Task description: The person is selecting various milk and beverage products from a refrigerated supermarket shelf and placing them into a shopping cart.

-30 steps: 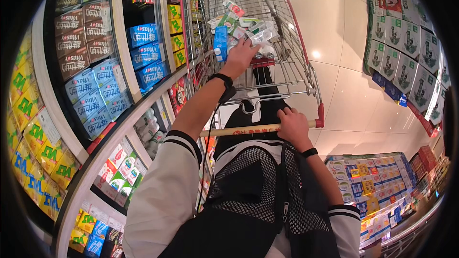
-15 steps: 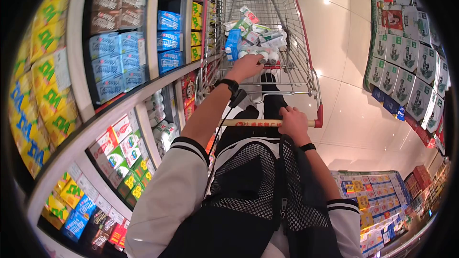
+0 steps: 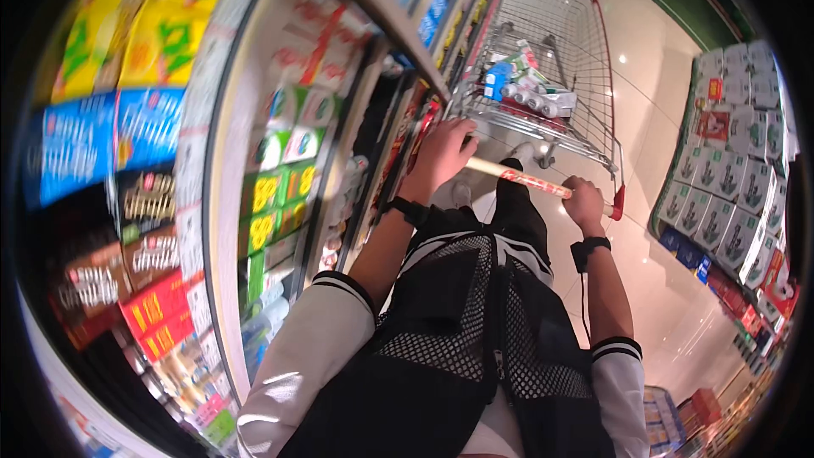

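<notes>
In the head view my left hand [image 3: 441, 154] is at the left part of the shopping cart handle [image 3: 517, 175], its fingers curled over the bar. My right hand [image 3: 584, 203] is wrapped round the same handle close to its red right end. Beyond the bar stands the wire shopping cart [image 3: 585, 42] with red edging. Inside it lie a blue carton [image 3: 497, 81], a row of white bottles [image 3: 534, 103] and several white-and-green packages [image 3: 524, 62] in a heap.
Shelves of boxed drinks run close along my left, with yellow packs [image 3: 170, 42] and blue packs [image 3: 148, 131]. At right, stacked white cartons [image 3: 721, 161] border the shiny tiled floor [image 3: 653, 263]. My feet are just behind the cart.
My left hand has come back from the goods in the cart to the handle. The cart now appears angled and farther to the right, as the view has turned.
</notes>
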The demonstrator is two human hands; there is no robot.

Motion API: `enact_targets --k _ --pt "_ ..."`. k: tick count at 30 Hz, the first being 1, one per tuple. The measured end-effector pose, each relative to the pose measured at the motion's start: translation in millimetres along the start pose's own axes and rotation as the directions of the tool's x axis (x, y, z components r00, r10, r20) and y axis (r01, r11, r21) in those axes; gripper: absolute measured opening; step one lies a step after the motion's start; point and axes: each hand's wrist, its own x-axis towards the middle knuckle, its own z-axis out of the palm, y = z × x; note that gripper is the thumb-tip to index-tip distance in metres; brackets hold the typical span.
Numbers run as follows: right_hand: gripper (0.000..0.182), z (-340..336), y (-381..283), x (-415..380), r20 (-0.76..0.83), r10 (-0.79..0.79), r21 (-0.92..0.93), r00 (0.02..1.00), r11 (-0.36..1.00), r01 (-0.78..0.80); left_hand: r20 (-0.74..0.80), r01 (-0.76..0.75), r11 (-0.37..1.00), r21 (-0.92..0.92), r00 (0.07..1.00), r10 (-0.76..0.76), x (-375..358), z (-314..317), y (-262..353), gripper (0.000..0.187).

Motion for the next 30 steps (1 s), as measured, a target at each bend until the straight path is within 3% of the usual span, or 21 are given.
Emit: enact_targets --k 2,4,6,7,8,10,11,13,14,16,18,21,23,26,28,30 --pt "0.034 -3 -23 -15 -0.095 0.023 -0.021 0.995 0.999 -0.025 -0.030 0.049 0.997 -0.053 0.998 -0.050 -26 -7 -11 0.024" --pt "0.047 -4 -73 -31 -0.297 -0.143 0.087 0.944 0.980 0.176 -0.057 0.082 0.993 -0.090 0.995 -0.087 -41 -10 -23 0.023" --pt "0.051 -35 -155 -50 -0.324 -0.315 0.309 0.892 0.856 0.415 -0.097 0.078 0.983 -0.165 0.991 -0.095 -52 -9 -35 0.022" --pt "0.047 -39 -185 -55 -0.241 -0.403 0.445 0.883 0.762 0.470 -0.128 0.066 0.972 -0.227 0.987 -0.097 -55 -7 -39 0.022" --pt "0.047 -28 -207 -56 -0.084 -0.447 0.662 0.890 0.643 0.386 -0.145 0.039 0.970 -0.239 0.987 -0.075 -56 -4 -43 0.022" --pt "0.051 -31 -255 -69 0.158 -0.538 0.836 0.828 0.519 0.177 -0.151 0.048 0.972 -0.230 0.985 -0.084 -57 -4 -41 0.022" --pt "0.047 -14 -266 -68 0.178 -0.573 0.840 0.800 0.512 0.181 -0.153 0.059 0.975 -0.215 0.984 -0.093 -57 -5 -39 0.022" --pt "0.043 -1 -283 -68 0.106 -0.699 0.765 0.707 0.512 0.391 -0.158 0.054 0.966 -0.253 0.983 -0.096 -58 -13 -33 0.022" --pt "0.043 1 -286 -67 0.110 -0.701 0.763 0.705 0.514 0.392 -0.144 0.063 0.958 -0.278 0.984 -0.106 -58 -18 -32 0.022" --pt "0.039 5 -290 -67 0.248 -0.659 0.803 0.710 0.550 0.230 -0.136 0.082 0.948 -0.306 0.982 -0.129 -63 -18 -35 0.021" --pt "0.033 10 -291 -64 0.271 -0.691 0.814 0.670 0.536 0.223 -0.225 0.055 0.931 -0.361 0.964 -0.144 -67 -17 -33 0.020" --pt "0.026 25 -286 -56 0.317 -0.717 0.826 0.621 0.530 0.191 -0.168 0.105 0.870 -0.481 0.963 -0.209 -74 -17 -25 0.015" --pt "0.031 28 -286 -54 0.236 -0.774 0.913 0.588 0.384 0.138 -0.146 0.130 0.867 -0.482 0.963 -0.226 -76 -5 -32 0.014" --pt "0.027 25 -286 -51 0.262 -0.774 0.914 0.577 0.391 0.110 -0.135 0.085 0.794 -0.602 0.969 -0.206 -78 13 -45 0.012" --pt "0.027 29 -282 -46 0.260 -0.764 0.902 0.591 0.411 0.135 -0.076 0.099 0.582 -0.807 0.960 -0.269 -71 15 -48 0.011" --pt "0.027 31 -279 -43 0.257 -0.755 0.889 0.603 0.430 0.159 -0.013 0.178 0.511 -0.841 0.937 -0.348 -68 9 -40 0.010"
